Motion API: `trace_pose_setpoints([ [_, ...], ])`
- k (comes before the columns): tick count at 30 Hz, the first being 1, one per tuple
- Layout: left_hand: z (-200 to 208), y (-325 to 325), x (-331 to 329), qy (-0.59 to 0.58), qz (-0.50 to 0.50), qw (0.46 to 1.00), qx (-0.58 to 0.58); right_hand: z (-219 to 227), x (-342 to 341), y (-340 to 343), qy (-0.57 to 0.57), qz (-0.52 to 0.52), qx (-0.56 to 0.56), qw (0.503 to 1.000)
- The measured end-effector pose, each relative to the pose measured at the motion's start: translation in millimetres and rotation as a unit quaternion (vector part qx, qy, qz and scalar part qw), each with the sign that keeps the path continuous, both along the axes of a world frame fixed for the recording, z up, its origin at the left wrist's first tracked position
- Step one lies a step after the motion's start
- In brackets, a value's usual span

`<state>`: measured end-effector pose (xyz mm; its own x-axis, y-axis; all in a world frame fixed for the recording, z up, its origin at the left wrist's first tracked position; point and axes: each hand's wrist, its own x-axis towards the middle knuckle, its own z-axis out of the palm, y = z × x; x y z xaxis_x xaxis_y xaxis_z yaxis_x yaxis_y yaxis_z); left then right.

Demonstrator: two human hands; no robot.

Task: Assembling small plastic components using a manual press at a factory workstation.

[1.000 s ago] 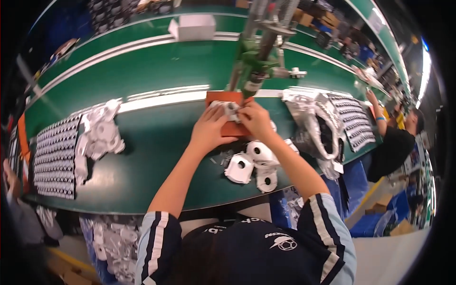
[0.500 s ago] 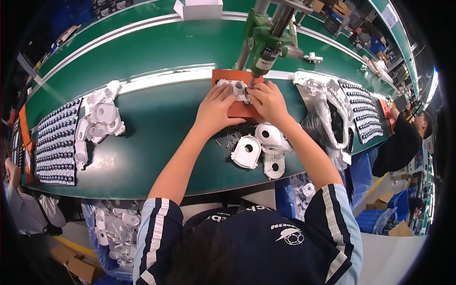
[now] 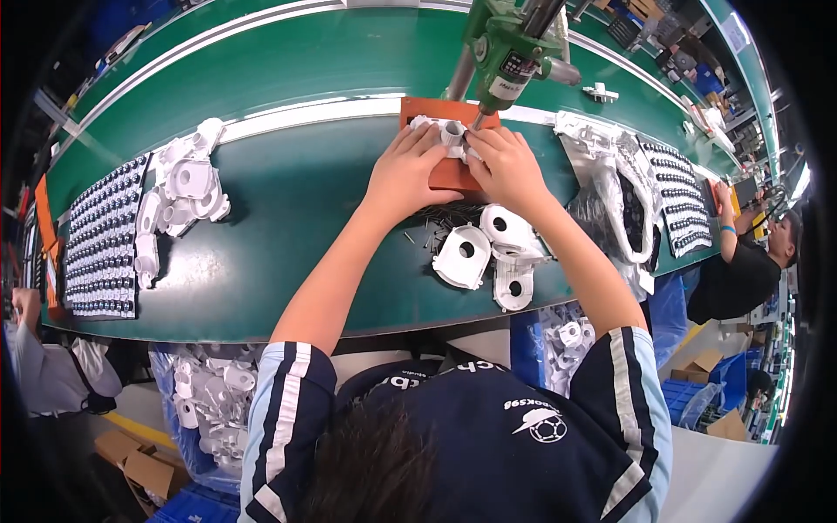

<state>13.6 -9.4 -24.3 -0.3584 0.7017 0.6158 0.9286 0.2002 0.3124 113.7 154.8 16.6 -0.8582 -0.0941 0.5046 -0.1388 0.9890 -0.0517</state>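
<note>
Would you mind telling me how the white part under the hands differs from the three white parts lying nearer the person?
The white part on the orange fixture is pressed by both hands, left hand and right hand; the three loose parts lie untouched on the green bench. It sits under the green driver; they lie clear of it. All are white plastic.

Factory assembly line, small plastic parts. Long green workbench [image 3: 288, 253] with a white stripe running its length, a second green line behind it. Green powered screwdriver [image 3: 501, 48] hangs over an orange fixture block [image 3: 440, 174] at the station. White moulded plastic housings [image 3: 488, 253] in loose piles on the bench, more at the left [image 3: 179, 196]. Black trays of small parts in rows at the left [image 3: 100, 235] and right [image 3: 676, 205]. Clear bags of white parts [image 3: 214, 401] under the bench edge, blue crates [image 3: 697, 397] and cardboard boxes [image 3: 144, 466] on the floor. Another worker [image 3: 750, 261] sits at the same line on the right.
</note>
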Motion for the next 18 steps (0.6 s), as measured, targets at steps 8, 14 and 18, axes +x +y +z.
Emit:
trace_pose_setpoints([
  [8, 3.7, 0.1, -0.6, -0.013, -0.001, 1.0, -0.021, 4.5, 2.4, -1.7, -0.06, -0.02, 0.065, 0.996],
  [14, 7.8, -1.1, -6.9, -0.012, 0.007, 1.0, -0.02, 4.8, 1.6, -12.9, -0.045, -0.067, 0.12, 0.989],
  [18, 21.4, -1.0, -8.1, -0.087, -0.002, 0.995, -0.057, 14.8, 8.3, -27.8, -0.032, -0.118, 0.081, 0.989],
])
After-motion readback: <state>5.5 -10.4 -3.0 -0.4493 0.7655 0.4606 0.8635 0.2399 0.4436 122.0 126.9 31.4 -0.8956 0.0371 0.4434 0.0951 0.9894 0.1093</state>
